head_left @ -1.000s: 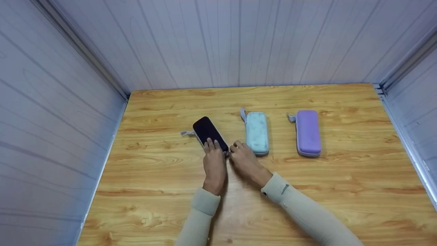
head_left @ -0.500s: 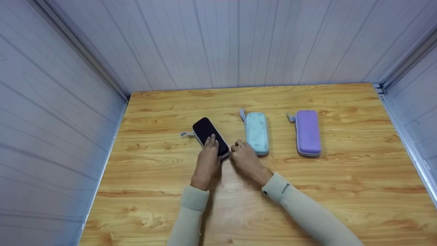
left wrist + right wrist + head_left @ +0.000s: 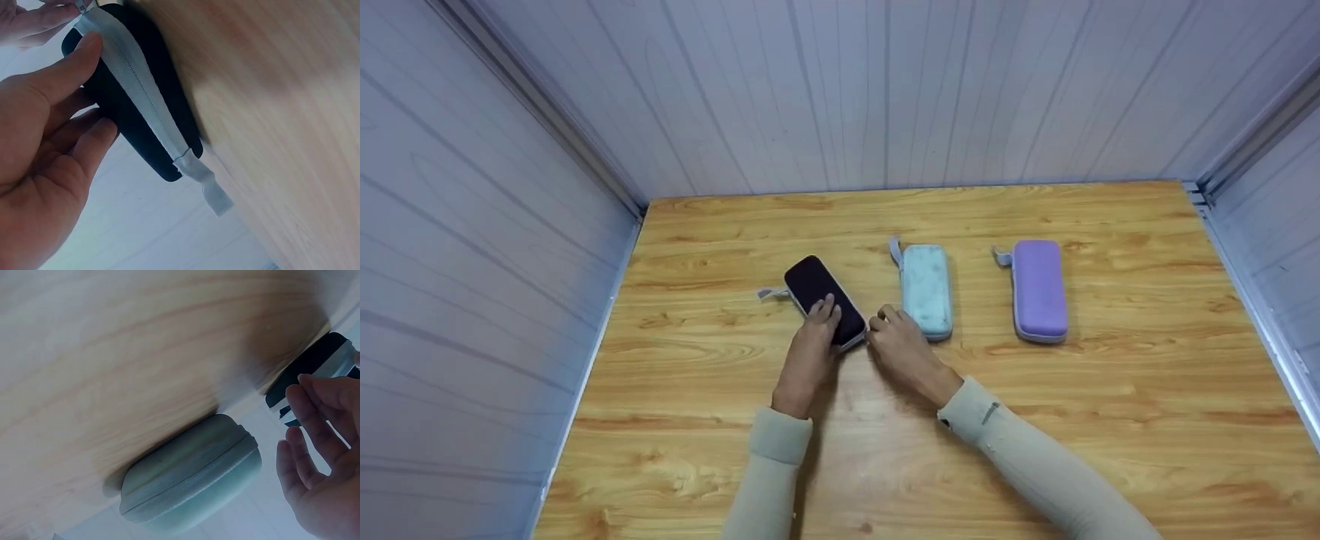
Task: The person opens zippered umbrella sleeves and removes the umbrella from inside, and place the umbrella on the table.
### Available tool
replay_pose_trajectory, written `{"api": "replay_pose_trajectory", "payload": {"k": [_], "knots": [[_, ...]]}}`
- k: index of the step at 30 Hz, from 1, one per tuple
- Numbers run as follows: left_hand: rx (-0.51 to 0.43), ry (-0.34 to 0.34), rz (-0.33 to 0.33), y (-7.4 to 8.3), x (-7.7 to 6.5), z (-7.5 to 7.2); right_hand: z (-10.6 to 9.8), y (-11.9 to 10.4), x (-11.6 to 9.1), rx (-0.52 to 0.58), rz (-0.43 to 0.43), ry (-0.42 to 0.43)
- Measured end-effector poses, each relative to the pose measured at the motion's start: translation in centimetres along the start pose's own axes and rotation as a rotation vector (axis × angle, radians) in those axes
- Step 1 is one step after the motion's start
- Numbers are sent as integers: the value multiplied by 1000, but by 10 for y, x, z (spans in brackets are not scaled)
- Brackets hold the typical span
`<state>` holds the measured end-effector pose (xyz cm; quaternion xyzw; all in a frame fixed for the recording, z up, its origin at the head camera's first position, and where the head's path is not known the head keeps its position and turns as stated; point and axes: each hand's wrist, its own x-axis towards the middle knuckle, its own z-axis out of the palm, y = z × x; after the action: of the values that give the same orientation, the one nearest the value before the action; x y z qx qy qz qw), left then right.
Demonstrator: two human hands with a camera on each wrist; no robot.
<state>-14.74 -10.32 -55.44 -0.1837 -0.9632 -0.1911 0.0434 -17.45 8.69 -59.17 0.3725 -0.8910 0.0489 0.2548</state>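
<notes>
A black zip case (image 3: 811, 282) lies slanted on the table, left of centre in the head view. My left hand (image 3: 808, 349) holds its near end, fingers on the top face. In the left wrist view the thumb (image 3: 91, 46) presses against the grey zip band (image 3: 132, 67), and a fabric loop (image 3: 207, 188) hangs off the far end. At the near right corner my right hand (image 3: 901, 346) pinches a small metal zipper pull (image 3: 81, 5). Its other fingers (image 3: 292, 458) are curled loosely in the right wrist view.
Just right of my right hand lies a mint marbled case (image 3: 928, 289), its side seam facing the right wrist camera. Further right is a purple case (image 3: 1039, 289). Pale panel walls (image 3: 840, 97) enclose the back and sides of the wooden table (image 3: 675, 420).
My left hand has shifted left and turned on the black case, uncovering its near end. The right hand stays at the corner, almost still. The cases keep their places.
</notes>
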Motion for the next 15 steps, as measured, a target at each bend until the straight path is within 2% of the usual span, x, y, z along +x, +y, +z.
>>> {"api": "replay_pose_trajectory", "payload": {"k": [7, 15], "knots": [[124, 40, 8, 5, 2, 4, 0, -3, -1, -21, -23, 25], [185, 35, -13, 10, 3, 10, -1, -8, -1, -3, -4, 12]]}}
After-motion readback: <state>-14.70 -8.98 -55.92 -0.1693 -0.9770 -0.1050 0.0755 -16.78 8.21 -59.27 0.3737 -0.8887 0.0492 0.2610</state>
